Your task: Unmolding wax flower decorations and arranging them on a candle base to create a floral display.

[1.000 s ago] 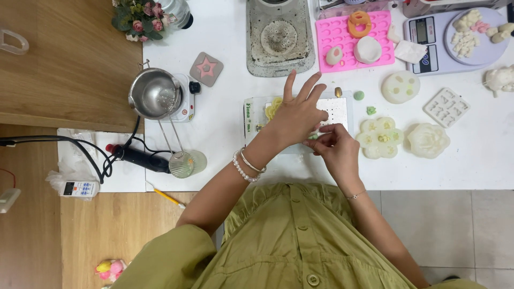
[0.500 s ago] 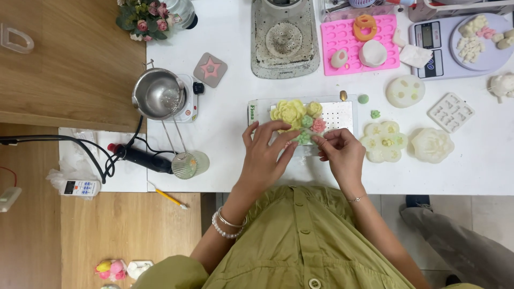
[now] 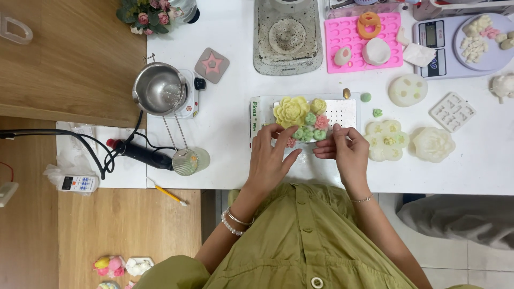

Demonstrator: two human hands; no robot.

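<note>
A white perforated tray (image 3: 342,110) lies on the white table (image 3: 230,123). On it sit a large yellow wax flower (image 3: 290,111), a smaller yellow one (image 3: 318,105), a pink one (image 3: 322,122) and several small green pieces (image 3: 308,132). My left hand (image 3: 270,158) rests at the tray's near edge, with its fingertips on a small pink piece by the green ones. My right hand (image 3: 342,147) pinches at the green pieces from the right side.
Pale silicone moulds (image 3: 386,140) (image 3: 432,144) lie to the right, a pink mould tray (image 3: 364,37) and a scale (image 3: 460,45) behind. A steel pot on a small heater (image 3: 160,90), a glass (image 3: 190,160), a black tool with cable (image 3: 136,152) and a pencil (image 3: 167,194) are at the left.
My left hand came back from over the tray to its near edge, uncovering the flower cluster. My right hand stays at the cluster's right side. The view shifted slightly.
</note>
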